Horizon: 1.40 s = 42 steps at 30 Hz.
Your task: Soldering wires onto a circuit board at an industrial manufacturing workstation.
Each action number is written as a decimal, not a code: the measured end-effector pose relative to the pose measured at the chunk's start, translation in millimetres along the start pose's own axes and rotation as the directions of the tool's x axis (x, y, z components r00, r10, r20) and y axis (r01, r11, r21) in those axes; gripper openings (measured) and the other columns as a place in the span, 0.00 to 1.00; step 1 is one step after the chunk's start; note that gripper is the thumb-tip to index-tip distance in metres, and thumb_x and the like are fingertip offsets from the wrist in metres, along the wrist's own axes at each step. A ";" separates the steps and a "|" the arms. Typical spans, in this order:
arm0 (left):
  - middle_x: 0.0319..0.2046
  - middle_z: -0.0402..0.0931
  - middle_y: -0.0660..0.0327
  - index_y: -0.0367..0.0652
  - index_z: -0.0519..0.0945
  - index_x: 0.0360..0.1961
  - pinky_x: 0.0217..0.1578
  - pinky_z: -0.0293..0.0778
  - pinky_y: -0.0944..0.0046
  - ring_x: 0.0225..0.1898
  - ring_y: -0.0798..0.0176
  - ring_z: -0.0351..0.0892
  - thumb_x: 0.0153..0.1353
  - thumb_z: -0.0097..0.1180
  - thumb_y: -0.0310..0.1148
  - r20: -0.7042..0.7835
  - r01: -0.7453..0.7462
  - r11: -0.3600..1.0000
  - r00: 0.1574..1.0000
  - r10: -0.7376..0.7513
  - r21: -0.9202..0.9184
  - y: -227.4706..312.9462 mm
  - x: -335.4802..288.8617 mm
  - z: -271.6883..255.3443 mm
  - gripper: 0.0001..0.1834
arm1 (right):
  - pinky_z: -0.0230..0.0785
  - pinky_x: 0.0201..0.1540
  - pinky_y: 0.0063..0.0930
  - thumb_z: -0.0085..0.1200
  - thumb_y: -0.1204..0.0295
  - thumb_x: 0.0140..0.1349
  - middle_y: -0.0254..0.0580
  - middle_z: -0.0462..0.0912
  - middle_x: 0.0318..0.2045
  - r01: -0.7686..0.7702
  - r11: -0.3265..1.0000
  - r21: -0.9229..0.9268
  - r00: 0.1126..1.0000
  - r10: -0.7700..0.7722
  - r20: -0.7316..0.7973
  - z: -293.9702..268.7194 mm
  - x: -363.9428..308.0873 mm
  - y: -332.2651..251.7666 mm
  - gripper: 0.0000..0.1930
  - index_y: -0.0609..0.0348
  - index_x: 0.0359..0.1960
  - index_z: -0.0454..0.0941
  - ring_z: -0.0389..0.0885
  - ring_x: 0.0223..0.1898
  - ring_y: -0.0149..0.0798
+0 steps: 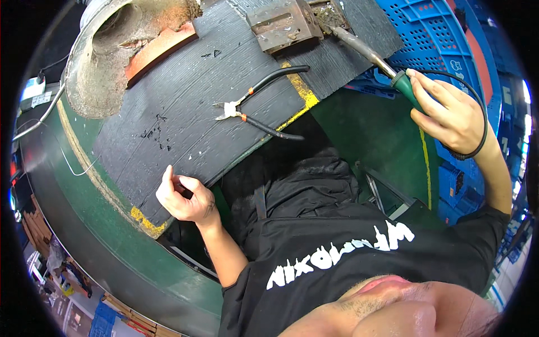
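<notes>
My right hand grips a soldering iron by its green handle. The long metal barrel points to the upper left, its tip resting in a small tray of dark, crusty residue. Over the near left edge of the dark mat my left hand hovers, index finger stretched out and the other fingers loosely curled; nothing shows in it. Between the hands, cutting pliers with black handles lie on the mat, jaws to the left and handles spread.
The dark wood-grain mat has yellow tape at its corners and black scraps on it. A rusty metal block sits beside the residue tray. At upper left hangs a dusty hood near an orange strip. Blue crates stand right.
</notes>
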<state>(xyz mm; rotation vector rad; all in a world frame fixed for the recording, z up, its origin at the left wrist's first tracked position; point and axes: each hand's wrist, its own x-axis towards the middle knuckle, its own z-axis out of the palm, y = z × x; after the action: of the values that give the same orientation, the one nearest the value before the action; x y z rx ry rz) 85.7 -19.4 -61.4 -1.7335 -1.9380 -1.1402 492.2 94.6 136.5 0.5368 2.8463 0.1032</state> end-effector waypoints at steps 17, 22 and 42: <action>0.24 0.69 0.61 0.33 0.79 0.45 0.25 0.62 0.63 0.22 0.63 0.63 0.51 0.52 0.18 -0.078 -0.003 0.998 0.997 -0.003 -0.069 -4.4 -2.1 4.6 0.18 | 0.74 0.46 0.34 0.54 0.83 0.54 0.61 0.77 0.51 -0.328 0.815 0.478 0.890 0.436 -0.132 -11.9 -50.8 -27.6 0.04 0.63 0.30 0.78 0.81 0.47 0.51; 0.25 0.70 0.60 0.34 0.79 0.46 0.24 0.62 0.63 0.23 0.62 0.64 0.51 0.53 0.18 -0.074 0.003 0.997 0.997 -0.009 -0.071 -5.7 -2.1 -5.2 0.18 | 0.78 0.49 0.39 0.52 0.68 0.61 0.61 0.77 0.49 0.076 0.414 0.907 0.568 0.729 -0.381 52.9 -59.0 -39.2 0.13 0.57 0.47 0.72 0.80 0.51 0.58; 0.70 0.48 0.39 0.33 0.47 0.72 0.67 0.53 0.40 0.69 0.36 0.54 0.57 0.39 0.75 0.670 0.421 -0.809 0.741 0.046 -0.410 73.0 4.8 -89.3 0.59 | 0.77 0.54 0.40 0.44 0.63 0.71 0.63 0.79 0.50 0.746 -0.322 0.583 0.451 0.889 -0.086 155.1 -17.0 -18.4 0.18 0.63 0.52 0.73 0.80 0.53 0.56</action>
<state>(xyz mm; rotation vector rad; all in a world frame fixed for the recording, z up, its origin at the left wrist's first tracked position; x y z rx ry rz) 128.2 -83.4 24.9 0.2855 0.1275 1.5118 539.9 75.1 -11.9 1.4370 1.9388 -3.7545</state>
